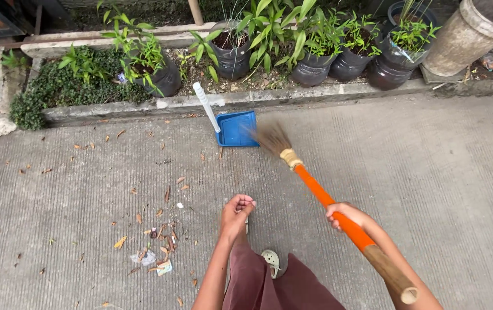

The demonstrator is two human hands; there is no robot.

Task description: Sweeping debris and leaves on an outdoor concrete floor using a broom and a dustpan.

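My right hand [347, 216] grips the orange handle of a broom [321, 192]. Its brown bristle head [270, 138] is blurred with motion and hangs just right of a blue dustpan [236, 128]. The dustpan stands on the concrete by the planter curb, its white handle [206, 106] leaning up to the left. My left hand [236, 215] is curled into a loose fist with nothing in it, held out over the ground in front of me. A pile of dry leaves and paper scraps [156, 248] lies on the concrete left of my left hand.
A raised concrete curb [326, 93] runs across the back, holding dark plastic pots [310, 70] with green plants. A large grey cylinder pot [467, 35] leans at the top right. Scattered leaves [88, 146] dot the concrete. My sandalled foot [271, 261] shows below.
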